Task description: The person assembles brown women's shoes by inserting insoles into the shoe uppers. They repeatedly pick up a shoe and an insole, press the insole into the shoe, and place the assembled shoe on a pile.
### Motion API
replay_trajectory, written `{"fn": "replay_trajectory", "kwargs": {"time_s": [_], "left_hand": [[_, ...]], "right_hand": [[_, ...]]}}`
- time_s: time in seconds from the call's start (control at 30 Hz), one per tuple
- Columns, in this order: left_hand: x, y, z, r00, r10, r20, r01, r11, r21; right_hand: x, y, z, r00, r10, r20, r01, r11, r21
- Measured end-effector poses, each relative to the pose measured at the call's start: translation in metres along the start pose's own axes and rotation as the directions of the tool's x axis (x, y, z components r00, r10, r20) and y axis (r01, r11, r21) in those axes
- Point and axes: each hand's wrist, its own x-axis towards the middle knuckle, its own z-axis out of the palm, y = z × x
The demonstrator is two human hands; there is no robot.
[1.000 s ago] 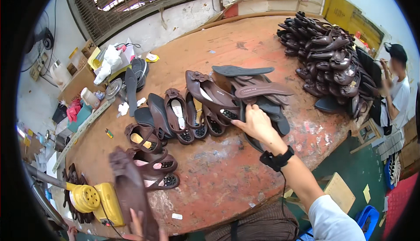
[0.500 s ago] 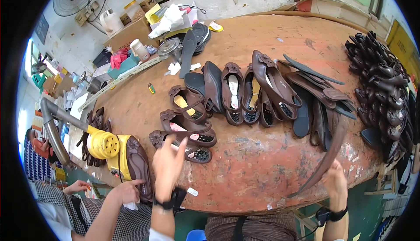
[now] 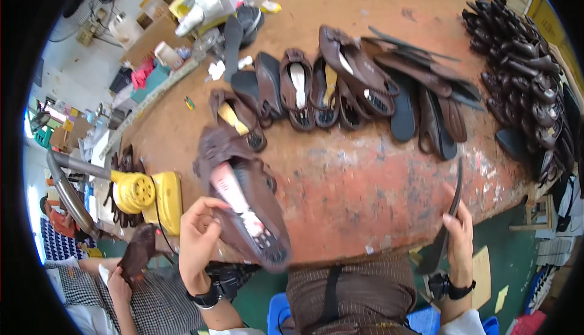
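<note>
My left hand (image 3: 198, 234) grips a brown sandal upper (image 3: 243, 204) with a pale pink insole, lifted over the near edge of the round wooden table (image 3: 365, 177). My right hand (image 3: 460, 231) holds a thin dark sole (image 3: 447, 219) edge-on at the table's near right rim. A row of brown sandals (image 3: 304, 85) and flat dark soles (image 3: 420, 97) lies across the table's middle.
A heap of dark shoe lasts (image 3: 523, 73) fills the right side. A yellow machine (image 3: 149, 195) sits left of the table. Another person's hand (image 3: 115, 274) at lower left holds a dark shoe piece (image 3: 139, 251). Clutter and boxes (image 3: 201, 12) crowd the far left.
My left hand has taken hold of a brown sandal and lifted it toward me. My right hand has drawn the dark sole in to the table's near edge. The view has tilted down.
</note>
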Motion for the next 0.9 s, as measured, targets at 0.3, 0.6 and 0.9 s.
{"fn": "replay_trajectory", "kwargs": {"time_s": [0.3, 0.6, 0.9], "left_hand": [[0.009, -0.055, 0.106, 0.841, 0.261, 0.474, -0.522, 0.620, 0.586], [-0.091, -0.110, 0.087, 0.873, -0.165, -0.460, 0.233, 0.968, 0.094], [-0.105, -0.131, 0.119, 0.883, -0.250, -0.397, 0.216, 0.968, -0.129]], "right_hand": [[0.001, -0.012, 0.028, 0.937, -0.187, 0.294, 0.288, 0.890, -0.353], [0.006, 0.024, 0.115, 0.366, -0.222, 0.904, 0.917, 0.250, -0.310], [0.003, 0.070, 0.179, 0.325, -0.217, 0.920, 0.864, 0.463, -0.196]]}}
